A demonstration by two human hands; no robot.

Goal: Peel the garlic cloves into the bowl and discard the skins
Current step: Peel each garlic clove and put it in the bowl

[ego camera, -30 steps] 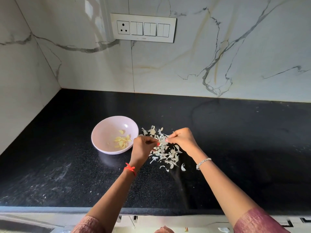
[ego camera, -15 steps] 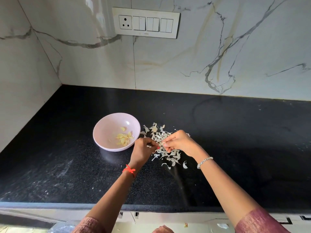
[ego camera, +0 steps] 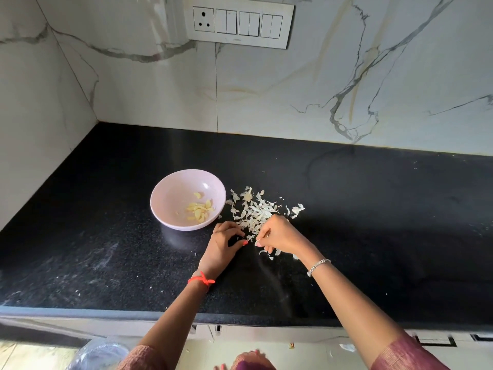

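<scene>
A pale pink bowl (ego camera: pixel 170 198) stands on the black counter and holds several peeled yellow garlic cloves (ego camera: pixel 200 208). Just right of it lies a loose pile of white garlic skins (ego camera: pixel 253 209). My left hand (ego camera: pixel 222 247) sits at the near side of the pile, its fingers and thumb curled in a C. My right hand (ego camera: pixel 282 235) faces it, fingers bent down over the pile's near edge. A small scrap of garlic skin (ego camera: pixel 250 238) is pinched between the fingertips of both hands. A few skins (ego camera: pixel 269 255) lie under my right hand.
The black counter (ego camera: pixel 373 222) runs to marble walls at the back and left, with a switch panel (ego camera: pixel 237 22) on the back wall. Its front edge (ego camera: pixel 80 311) is close to me. A clear plastic object (ego camera: pixel 98 356) shows below the counter at bottom left.
Both hands have come down and toward me, from above the middle of the skin pile to its near edge. The view has tilted slightly down. The bowl has not moved.
</scene>
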